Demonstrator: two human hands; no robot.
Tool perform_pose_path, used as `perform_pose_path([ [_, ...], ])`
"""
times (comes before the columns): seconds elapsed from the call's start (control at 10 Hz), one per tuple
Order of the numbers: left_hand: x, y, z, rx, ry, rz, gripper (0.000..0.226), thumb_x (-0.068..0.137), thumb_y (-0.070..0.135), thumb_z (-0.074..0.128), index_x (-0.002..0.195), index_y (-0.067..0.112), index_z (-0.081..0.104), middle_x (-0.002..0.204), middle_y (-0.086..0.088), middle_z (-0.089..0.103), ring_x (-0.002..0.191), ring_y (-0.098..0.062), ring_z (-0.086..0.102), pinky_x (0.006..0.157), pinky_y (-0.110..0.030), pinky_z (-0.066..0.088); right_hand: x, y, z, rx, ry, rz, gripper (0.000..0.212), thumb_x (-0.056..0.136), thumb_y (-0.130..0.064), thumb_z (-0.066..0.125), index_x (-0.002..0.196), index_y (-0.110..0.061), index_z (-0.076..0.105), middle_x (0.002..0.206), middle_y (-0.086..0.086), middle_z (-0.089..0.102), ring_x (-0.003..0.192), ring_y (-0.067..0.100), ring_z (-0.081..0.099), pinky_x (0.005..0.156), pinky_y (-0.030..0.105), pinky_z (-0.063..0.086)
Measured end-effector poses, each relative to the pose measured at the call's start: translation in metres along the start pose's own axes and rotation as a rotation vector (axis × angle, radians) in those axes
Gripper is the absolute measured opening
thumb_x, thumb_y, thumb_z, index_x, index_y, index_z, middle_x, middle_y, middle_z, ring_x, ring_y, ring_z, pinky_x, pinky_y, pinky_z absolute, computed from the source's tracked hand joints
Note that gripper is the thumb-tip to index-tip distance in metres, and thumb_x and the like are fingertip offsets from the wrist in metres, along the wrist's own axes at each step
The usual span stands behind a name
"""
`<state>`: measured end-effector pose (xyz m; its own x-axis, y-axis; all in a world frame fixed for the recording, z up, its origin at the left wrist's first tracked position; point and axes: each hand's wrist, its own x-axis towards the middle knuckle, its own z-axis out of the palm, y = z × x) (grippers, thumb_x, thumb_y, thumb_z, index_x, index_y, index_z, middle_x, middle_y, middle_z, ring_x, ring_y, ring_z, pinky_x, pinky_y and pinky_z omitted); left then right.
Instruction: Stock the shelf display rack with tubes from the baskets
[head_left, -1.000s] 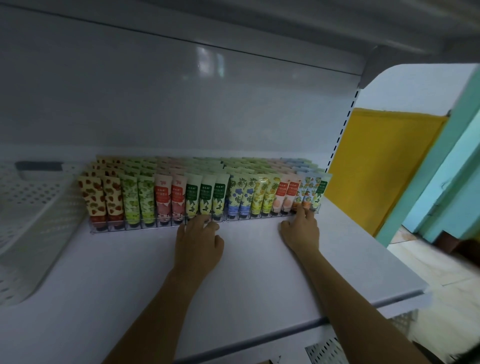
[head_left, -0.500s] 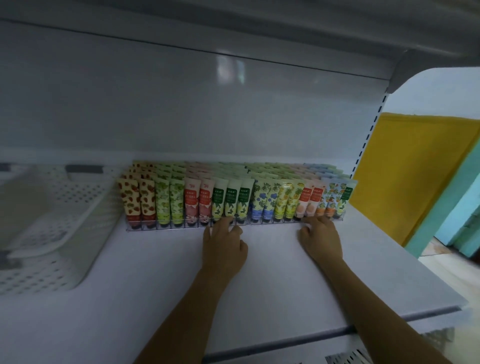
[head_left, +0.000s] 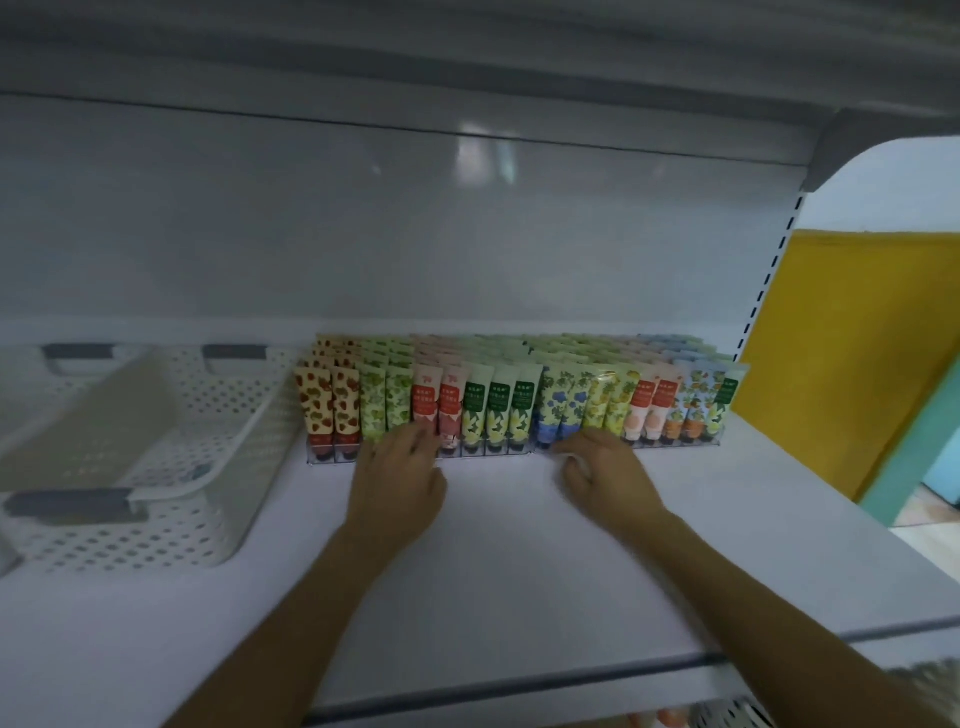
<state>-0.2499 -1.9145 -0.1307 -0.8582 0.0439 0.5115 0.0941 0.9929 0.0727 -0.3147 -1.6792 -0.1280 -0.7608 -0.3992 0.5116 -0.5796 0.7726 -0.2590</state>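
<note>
Left of the rack (head_left: 524, 454) we are seeing white baskets (head_left: 208, 499) holding a blurred beige slab (head_left: 93, 431). The rack is holding full rows of upright tubes (head_left: 498, 410). At its front edge, the left hand (head_left: 395, 483) is lying straight-fingered, holding nothing. The right hand (head_left: 605, 478) is curling there, and we cannot tell whether it is gripping anything.

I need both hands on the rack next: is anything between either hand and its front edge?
Nothing visible does. The left hand and right hand are at the front edge of the rack, on the shelf; the basket stands off to the left.
</note>
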Motion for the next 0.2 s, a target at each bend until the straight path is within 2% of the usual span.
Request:
perform_pose_path([
  [0.1, 0.005, -0.014, -0.017, -0.082, 0.056, 0.051, 0.034, 0.076, 0.019, 0.044, 0.100, 0.007, 0.066, 0.096, -0.009, 0.067, 0.085, -0.028, 0.064, 0.076, -0.041, 0.052, 0.007, -0.035, -0.004, 0.071, -0.009, -0.139, 0.026, 0.085, -0.003, 0.050, 0.104, -0.003, 0.069, 0.100, 0.013, 0.068, 0.093, 0.026, 0.062, 0.086, 0.027, 0.041],
  [0.2, 0.013, -0.017, -0.039, -0.076, 0.098, 0.146, 0.048, 0.079, 0.028, 0.031, 0.097, 0.003, 0.068, 0.086, -0.012, 0.068, 0.072, -0.029, 0.065, 0.064, -0.034, 0.052, 0.015, -0.059, -0.004, 0.131, -0.043, -0.233, 0.029, 0.082, -0.006, 0.048, 0.101, -0.002, 0.069, 0.093, 0.014, 0.068, 0.085, 0.028, 0.063, 0.078, 0.034, 0.050],
])
